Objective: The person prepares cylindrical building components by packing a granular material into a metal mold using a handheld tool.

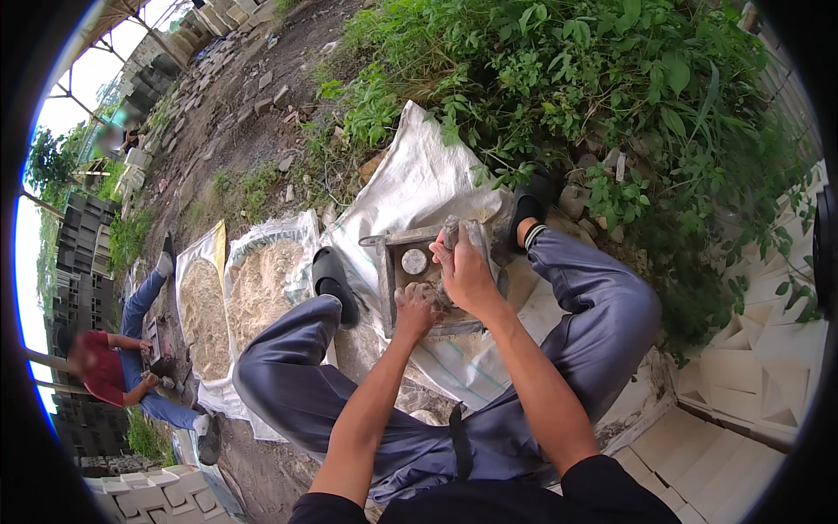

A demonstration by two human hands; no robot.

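Note:
A square, dust-covered mould frame (384, 284) lies on a white woven sack between my feet. Inside it shows a pale round disc (414, 261). My right hand (465, 272) is wrapped round a grey, powder-caked tool (451, 230) whose rounded end sticks up above the fist; its lower part is hidden. Beside it, at the near side of the mould, my left hand (418, 306) has its dusty fingers curled down. What lies under those fingers, if anything, is hidden.
Two opened sacks of sandy powder (266, 275) stand left of my foot. Farther left, a co-worker in a red shirt (109, 362) sits handling a similar frame (155, 345). Leafy plants (611, 79) grow at the far side. Pale patterned blocks (742, 375) are stacked right.

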